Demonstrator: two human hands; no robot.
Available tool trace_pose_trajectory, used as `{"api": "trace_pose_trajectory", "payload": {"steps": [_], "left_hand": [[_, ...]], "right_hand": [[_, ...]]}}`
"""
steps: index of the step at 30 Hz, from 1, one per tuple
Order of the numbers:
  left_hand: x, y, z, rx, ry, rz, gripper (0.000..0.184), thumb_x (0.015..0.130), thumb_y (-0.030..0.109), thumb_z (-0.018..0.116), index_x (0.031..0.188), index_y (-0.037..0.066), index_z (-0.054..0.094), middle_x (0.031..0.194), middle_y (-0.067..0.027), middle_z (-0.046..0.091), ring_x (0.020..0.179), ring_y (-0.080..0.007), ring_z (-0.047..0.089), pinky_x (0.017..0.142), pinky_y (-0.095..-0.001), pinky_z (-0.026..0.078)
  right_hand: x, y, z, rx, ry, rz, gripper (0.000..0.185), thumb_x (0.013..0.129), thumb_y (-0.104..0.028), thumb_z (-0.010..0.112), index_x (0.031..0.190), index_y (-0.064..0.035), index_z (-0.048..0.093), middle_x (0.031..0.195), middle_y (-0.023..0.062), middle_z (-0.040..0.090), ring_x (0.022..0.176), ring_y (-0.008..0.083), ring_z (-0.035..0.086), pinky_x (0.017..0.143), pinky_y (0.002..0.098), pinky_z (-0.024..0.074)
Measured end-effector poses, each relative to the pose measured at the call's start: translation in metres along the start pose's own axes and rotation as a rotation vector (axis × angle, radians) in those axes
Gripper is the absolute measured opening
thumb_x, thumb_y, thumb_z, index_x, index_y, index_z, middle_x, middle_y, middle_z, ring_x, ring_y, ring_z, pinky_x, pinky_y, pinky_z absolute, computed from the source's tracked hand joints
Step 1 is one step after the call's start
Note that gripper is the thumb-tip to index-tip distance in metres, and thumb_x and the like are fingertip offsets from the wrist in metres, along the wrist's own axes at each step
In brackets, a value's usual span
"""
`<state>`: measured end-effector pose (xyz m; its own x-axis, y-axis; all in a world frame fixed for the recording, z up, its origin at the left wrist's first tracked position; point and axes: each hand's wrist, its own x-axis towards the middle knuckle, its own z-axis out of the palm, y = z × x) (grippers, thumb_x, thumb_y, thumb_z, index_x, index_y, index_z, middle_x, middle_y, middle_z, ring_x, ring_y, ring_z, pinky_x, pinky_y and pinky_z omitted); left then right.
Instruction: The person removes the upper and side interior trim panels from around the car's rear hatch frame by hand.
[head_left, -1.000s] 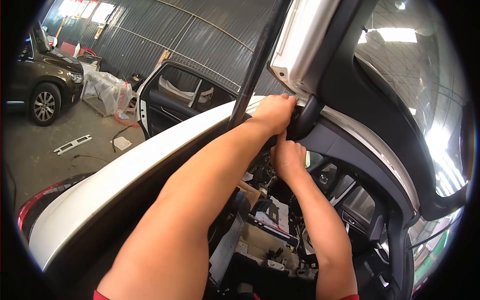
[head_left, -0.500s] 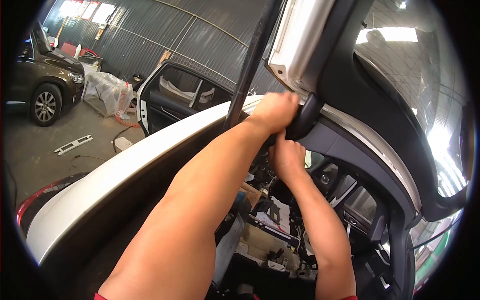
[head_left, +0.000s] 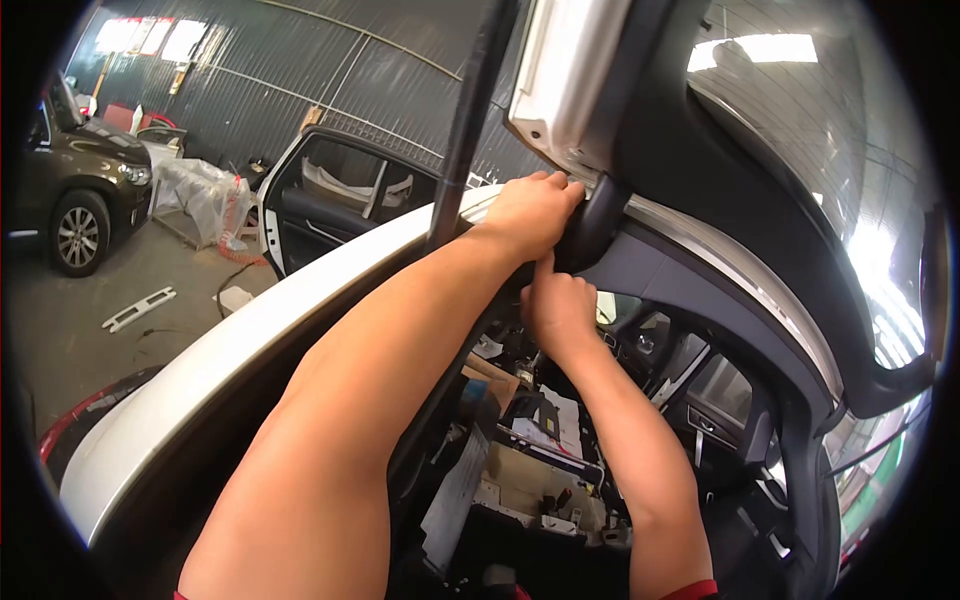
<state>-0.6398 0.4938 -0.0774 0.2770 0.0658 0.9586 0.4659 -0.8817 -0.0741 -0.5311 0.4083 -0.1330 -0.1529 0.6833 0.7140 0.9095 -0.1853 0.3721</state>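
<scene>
My left hand [head_left: 530, 212] is at the top corner of the white car's rear opening, its fingers bent over the roof edge beside the black tailgate hinge cover [head_left: 597, 222]. Just below it, my right hand [head_left: 562, 308] has its index finger pointing up at the underside of that corner, the other fingers curled. What either hand holds, if anything, is hidden. A black strut [head_left: 470, 120] rises to the left of my left hand. Above is the raised tailgate [head_left: 567, 75], with a white metal edge and dark trim.
The stripped car interior [head_left: 530, 480] lies below my arms. To the left are the white body panel [head_left: 230, 345], an open car door [head_left: 345, 190], a brown car [head_left: 85, 180], a plastic-covered stand [head_left: 200, 195] and a white bracket [head_left: 139, 309] on the floor.
The view has shifted, so the car and both hands appear slightly further left. Both hands stay at the same corner; the fingers of my left hand have shifted slightly over the edge.
</scene>
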Motion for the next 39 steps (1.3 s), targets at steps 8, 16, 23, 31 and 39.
{"api": "trace_pose_trajectory", "payload": {"steps": [8, 16, 23, 31, 39], "left_hand": [[0.011, 0.008, -0.012, -0.186, 0.056, -0.346, 0.018, 0.092, 0.010, 0.060, 0.108, 0.004, 0.065, 0.106, -0.0231, 0.072, 0.098, -0.0419, 0.070, 0.087, -0.0521, 0.054], [-0.030, 0.018, 0.025, -0.173, 0.089, -0.057, 0.061, 0.091, 0.000, 0.048, 0.152, 0.005, 0.045, 0.154, -0.0225, 0.048, 0.143, -0.0404, 0.046, 0.120, -0.0447, 0.037], [-0.044, 0.010, 0.006, -0.012, -0.156, -0.165, 0.072, 0.089, -0.003, 0.059, 0.157, 0.001, 0.035, 0.163, -0.0243, 0.036, 0.154, -0.0386, 0.030, 0.127, -0.0442, 0.025], [-0.052, 0.053, -0.022, 0.492, -0.386, -0.005, 0.041, 0.078, 0.005, 0.068, 0.118, -0.004, 0.064, 0.121, -0.0258, 0.067, 0.110, -0.0460, 0.063, 0.091, -0.0512, 0.049], [0.014, 0.394, 0.094, -0.147, -0.310, 0.645, 0.027, 0.073, 0.010, 0.073, 0.097, 0.002, 0.065, 0.095, -0.0198, 0.067, 0.091, -0.0421, 0.063, 0.079, -0.0488, 0.047]], "right_hand": [[-0.002, -0.001, -0.007, 0.077, -0.036, 0.027, 0.072, 0.088, -0.021, 0.066, 0.148, 0.0050, 0.035, 0.076, 0.0234, 0.073, 0.075, 0.0433, 0.073, 0.075, 0.0528, 0.0584], [-0.049, 0.023, 0.016, 0.330, 0.052, -0.162, 0.046, 0.084, -0.014, 0.064, 0.129, -0.0030, 0.058, 0.070, 0.0240, 0.069, 0.070, 0.0442, 0.071, 0.068, 0.0556, 0.0579], [-0.159, 0.161, 0.009, 0.408, 0.123, -0.138, 0.047, 0.086, -0.016, 0.068, 0.132, -0.0069, 0.060, 0.083, 0.0162, 0.072, 0.081, 0.0365, 0.073, 0.065, 0.0496, 0.0584], [-0.327, 0.396, -0.018, 0.276, 0.381, 0.245, 0.029, 0.091, -0.015, 0.067, 0.119, -0.0116, 0.068, 0.098, 0.0113, 0.073, 0.088, 0.0321, 0.072, 0.075, 0.0448, 0.0601], [-0.472, 0.617, -0.077, -0.028, 1.006, 0.626, 0.014, 0.093, -0.010, 0.062, 0.104, -0.0049, 0.069, 0.096, 0.0167, 0.070, 0.095, 0.0389, 0.066, 0.085, 0.0479, 0.0526]]}}
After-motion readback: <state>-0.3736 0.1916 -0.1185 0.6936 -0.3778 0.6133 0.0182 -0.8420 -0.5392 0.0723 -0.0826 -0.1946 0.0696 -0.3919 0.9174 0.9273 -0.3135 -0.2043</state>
